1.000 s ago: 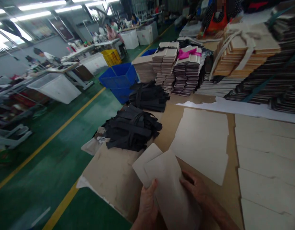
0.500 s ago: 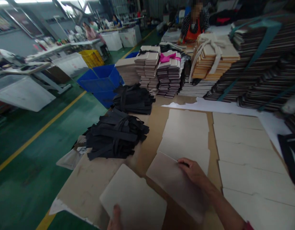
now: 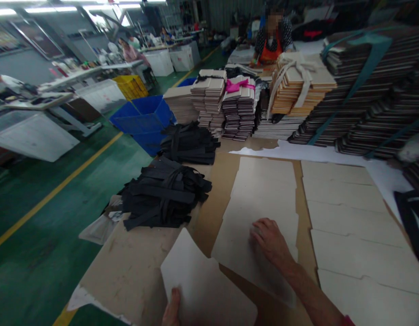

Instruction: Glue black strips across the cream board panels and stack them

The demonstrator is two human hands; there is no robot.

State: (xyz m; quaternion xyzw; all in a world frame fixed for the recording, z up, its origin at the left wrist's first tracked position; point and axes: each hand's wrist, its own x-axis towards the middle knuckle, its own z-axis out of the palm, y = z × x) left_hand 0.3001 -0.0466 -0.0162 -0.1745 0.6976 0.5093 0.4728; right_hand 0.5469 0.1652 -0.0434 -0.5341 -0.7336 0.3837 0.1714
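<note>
My right hand (image 3: pixel 270 240) lies flat, fingers stretched, on a grey board sheet (image 3: pixel 243 253) laid at the near end of a column of overlapping grey sheets (image 3: pixel 267 190) on the brown table (image 3: pixel 137 271). My left hand (image 3: pixel 171 310) shows only a thumb and part of the palm at the bottom edge; it grips a stack of grey board sheets (image 3: pixel 202 290) held tilted above the table's near edge. A second column of grey sheets (image 3: pixel 352 226) lies to the right.
Two piles of black straps (image 3: pixel 165 190) lie on the table's left side. Tall bundles of tied board stacks (image 3: pixel 236 104) stand behind. A blue bin (image 3: pixel 144 117) sits on the green floor. A person in an orange apron (image 3: pixel 272 43) works at the far end.
My right hand has pressed its sheet flat onto the near end of the column. The stack in my left hand has tilted up slightly. The view has steadied.
</note>
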